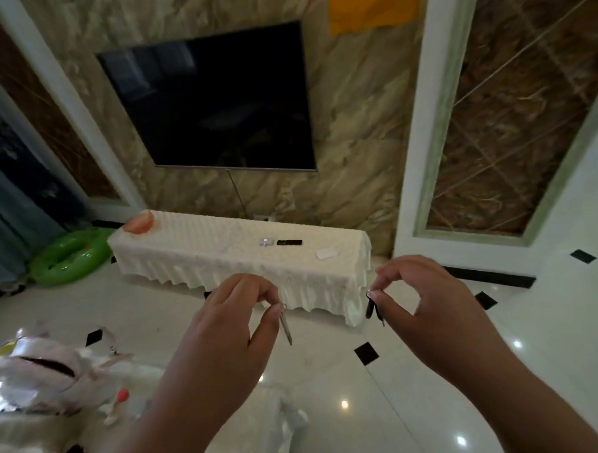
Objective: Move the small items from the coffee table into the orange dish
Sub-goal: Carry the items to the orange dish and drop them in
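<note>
Both hands are raised in front of the camera, above the glossy white floor (417, 375). The left hand (226, 328) has thumb and forefinger pinched together on a thin silver item (285, 326), which hangs down from the fingers — its exact type cannot be told. The right hand (427, 303) pinches a small black item (371, 308) in the same way; it also dangles below the fingertips.

Beyond the hands stands a long desk (196, 261) covered with a white cloth, below a wall-mounted television (213, 100). The orange dish (140, 223) sits on the desk's far left end, well apart from both hands. On the desk's middle lie a small white object (266, 242) and a black remote (289, 242), just beside each other.
</note>
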The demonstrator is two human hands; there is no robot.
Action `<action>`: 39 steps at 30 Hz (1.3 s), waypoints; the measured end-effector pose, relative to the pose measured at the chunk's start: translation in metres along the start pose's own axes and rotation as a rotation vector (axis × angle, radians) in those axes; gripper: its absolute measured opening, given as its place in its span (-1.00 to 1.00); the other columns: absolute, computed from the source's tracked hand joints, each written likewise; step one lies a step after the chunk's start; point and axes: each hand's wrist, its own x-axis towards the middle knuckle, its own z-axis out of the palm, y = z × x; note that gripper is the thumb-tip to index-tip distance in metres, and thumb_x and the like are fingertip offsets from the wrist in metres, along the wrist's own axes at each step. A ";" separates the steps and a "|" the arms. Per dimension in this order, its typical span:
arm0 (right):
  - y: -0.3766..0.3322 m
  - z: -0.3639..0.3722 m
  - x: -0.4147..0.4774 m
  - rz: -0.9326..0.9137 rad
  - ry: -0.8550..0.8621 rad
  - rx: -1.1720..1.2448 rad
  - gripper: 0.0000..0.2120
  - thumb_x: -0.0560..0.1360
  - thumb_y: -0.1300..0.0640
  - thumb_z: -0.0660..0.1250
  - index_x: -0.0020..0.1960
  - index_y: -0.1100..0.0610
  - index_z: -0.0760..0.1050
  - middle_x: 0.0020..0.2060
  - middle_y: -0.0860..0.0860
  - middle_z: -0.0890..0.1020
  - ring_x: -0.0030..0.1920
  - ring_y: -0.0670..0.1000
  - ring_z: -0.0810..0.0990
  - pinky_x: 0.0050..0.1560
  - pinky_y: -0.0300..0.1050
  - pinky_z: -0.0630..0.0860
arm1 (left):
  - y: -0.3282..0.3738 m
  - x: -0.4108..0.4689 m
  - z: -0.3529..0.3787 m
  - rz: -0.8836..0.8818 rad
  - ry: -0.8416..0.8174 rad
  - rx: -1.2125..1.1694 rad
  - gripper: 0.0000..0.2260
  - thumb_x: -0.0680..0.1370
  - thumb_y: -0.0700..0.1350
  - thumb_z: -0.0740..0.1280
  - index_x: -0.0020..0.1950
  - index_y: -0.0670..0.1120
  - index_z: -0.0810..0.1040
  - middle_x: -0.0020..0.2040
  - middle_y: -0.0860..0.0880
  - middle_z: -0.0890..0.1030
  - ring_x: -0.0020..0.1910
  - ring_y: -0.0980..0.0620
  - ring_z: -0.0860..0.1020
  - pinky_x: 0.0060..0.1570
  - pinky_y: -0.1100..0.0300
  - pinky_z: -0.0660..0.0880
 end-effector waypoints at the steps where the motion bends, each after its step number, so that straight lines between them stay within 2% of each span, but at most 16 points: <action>1: 0.007 -0.003 0.008 -0.004 0.001 -0.003 -0.88 0.43 -0.01 0.40 -0.20 -0.16 0.46 -0.11 -0.29 0.53 0.03 -0.28 0.45 -0.06 -0.46 0.27 | 0.003 0.009 0.006 0.006 0.006 -0.005 -0.93 0.53 0.02 0.27 -0.06 0.19 0.41 0.00 0.30 0.48 0.06 0.27 0.46 -0.06 0.29 0.42; 4: 0.029 -0.009 0.031 -0.028 -0.010 0.003 -0.89 0.44 -0.01 0.40 -0.19 -0.15 0.47 -0.11 -0.30 0.52 0.03 -0.29 0.45 -0.07 -0.46 0.28 | 0.010 0.031 0.024 0.003 0.023 -0.017 -0.94 0.53 0.01 0.27 -0.05 0.19 0.42 -0.02 0.28 0.49 0.04 0.24 0.48 -0.03 0.20 0.47; 7: 0.047 -0.010 0.050 -0.039 -0.039 -0.005 -0.91 0.44 -0.02 0.39 -0.18 -0.15 0.48 -0.10 -0.28 0.53 0.04 -0.29 0.44 -0.06 -0.43 0.28 | 0.013 0.047 0.041 -0.017 0.014 -0.023 -0.96 0.53 0.05 0.24 -0.04 0.21 0.41 -0.01 0.29 0.48 0.05 0.21 0.49 -0.04 0.23 0.45; 12: 0.066 -0.007 0.077 -0.046 -0.080 -0.014 -0.93 0.45 -0.03 0.38 -0.16 -0.15 0.48 -0.08 -0.29 0.53 0.05 -0.30 0.43 -0.05 -0.47 0.25 | 0.010 0.071 0.061 -0.066 -0.017 -0.028 -0.94 0.54 0.05 0.24 -0.05 0.22 0.40 -0.03 0.29 0.47 0.06 0.32 0.43 -0.10 0.34 0.39; 18: 0.081 0.012 0.119 -0.014 -0.113 -0.014 -0.94 0.45 -0.04 0.37 -0.15 -0.15 0.49 -0.07 -0.29 0.53 0.05 -0.30 0.44 -0.05 -0.47 0.26 | -0.014 0.111 0.077 -0.095 -0.028 -0.065 -0.95 0.54 0.02 0.26 -0.06 0.19 0.41 -0.02 0.26 0.49 0.03 0.28 0.46 -0.06 0.33 0.39; 29: 0.073 0.076 0.243 0.009 -0.114 -0.094 -0.96 0.43 -0.09 0.34 -0.16 -0.17 0.48 -0.06 -0.28 0.53 0.05 -0.22 0.48 0.05 -0.19 0.44 | -0.113 0.227 0.090 -0.070 -0.025 -0.156 -0.92 0.54 -0.04 0.29 -0.05 0.16 0.43 0.00 0.24 0.50 0.03 0.26 0.46 -0.11 0.39 0.36; 34: 0.049 0.110 0.311 -0.009 -0.097 -0.110 -0.92 0.43 -0.05 0.35 -0.20 -0.19 0.46 -0.09 -0.26 0.53 0.03 -0.22 0.47 0.00 -0.25 0.39 | -0.170 0.282 0.084 -0.055 -0.012 -0.158 -0.96 0.55 -0.01 0.27 -0.03 0.13 0.44 -0.02 0.26 0.46 0.06 0.31 0.42 -0.14 0.37 0.37; 39: 0.024 0.148 0.356 -0.057 -0.142 -0.092 -0.92 0.44 -0.02 0.37 -0.19 -0.16 0.49 -0.10 -0.25 0.54 0.03 -0.22 0.49 0.01 -0.28 0.38 | -0.225 0.310 0.068 -0.095 0.005 -0.141 -0.95 0.56 0.03 0.25 -0.01 0.19 0.41 0.01 0.31 0.44 0.10 0.37 0.38 -0.10 0.40 0.36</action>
